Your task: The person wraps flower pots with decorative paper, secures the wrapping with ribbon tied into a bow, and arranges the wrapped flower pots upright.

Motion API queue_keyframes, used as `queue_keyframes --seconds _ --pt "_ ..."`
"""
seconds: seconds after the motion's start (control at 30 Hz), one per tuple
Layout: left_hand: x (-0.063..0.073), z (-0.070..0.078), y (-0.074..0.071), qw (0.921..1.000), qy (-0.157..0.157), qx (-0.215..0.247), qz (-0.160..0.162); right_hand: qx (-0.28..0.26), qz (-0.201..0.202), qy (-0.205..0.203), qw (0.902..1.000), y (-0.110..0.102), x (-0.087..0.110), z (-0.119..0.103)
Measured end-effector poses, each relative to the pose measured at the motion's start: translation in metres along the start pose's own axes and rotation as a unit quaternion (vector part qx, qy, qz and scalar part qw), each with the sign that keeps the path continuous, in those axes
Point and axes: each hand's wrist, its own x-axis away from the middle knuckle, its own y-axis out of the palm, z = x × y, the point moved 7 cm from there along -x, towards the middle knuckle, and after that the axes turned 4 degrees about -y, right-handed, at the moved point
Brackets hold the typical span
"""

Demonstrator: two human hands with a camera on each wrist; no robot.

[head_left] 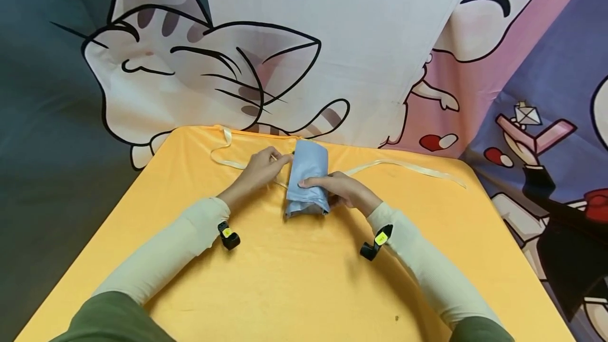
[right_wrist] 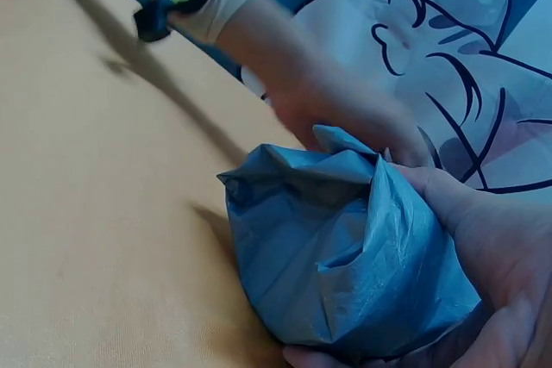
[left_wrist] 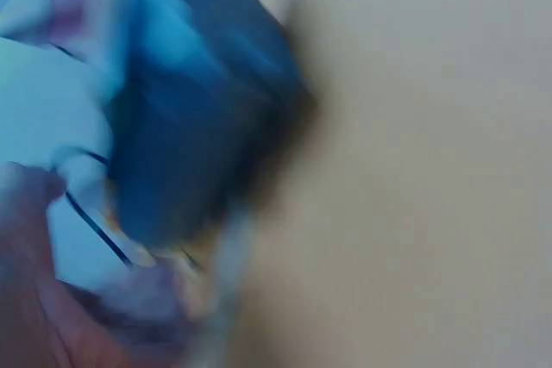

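Observation:
A roughly cylindrical package wrapped in blue paper point(head_left: 309, 165) is held by my right hand point(head_left: 343, 188), thumb on top and fingers beneath. In the right wrist view its folded, gathered end point(right_wrist: 310, 239) faces the camera. My left hand point(head_left: 265, 167) is at the package's left side, fingers bent and fingertips close to its edge. Motion blur in both wrist views hides what, if anything, those fingers pinch. A cream ribbon point(head_left: 404, 164) trails out on the package's right; another stretch of ribbon point(head_left: 230, 162) curls on the left and passes behind my left hand.
A yellow cloth point(head_left: 285, 278) covers the table, and a small dark spot point(head_left: 397, 318) marks it near the front right. Behind the table's far edge hangs a curtain point(head_left: 361, 41) printed with cartoon figures. Each sleeve carries a black wrist strap device point(head_left: 377, 243).

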Motion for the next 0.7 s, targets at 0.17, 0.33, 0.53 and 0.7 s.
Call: queue_keyframes --seconds 0.17,0.33,0.53,0.7 --pt "0.008 0.009 0.027 0.9736 -0.161 0.074 -0.144 0.004 -0.003 -0.012 0.9999 -0.003 0.000 0.000" --pt "0.004 -0.002 0.040 0.9515 -0.204 0.132 -0.189 -0.001 -0.015 -0.008 0.9999 -0.002 -0.003 0.004" --pt "0.005 -0.002 0.039 0.9443 -0.202 0.163 -0.202 0.029 -0.026 -0.005 0.9992 -0.002 -0.004 0.002" --pt "-0.005 -0.009 0.012 0.9679 -0.172 0.105 -0.150 0.043 -0.025 -0.006 0.9988 -0.003 -0.003 -0.001"
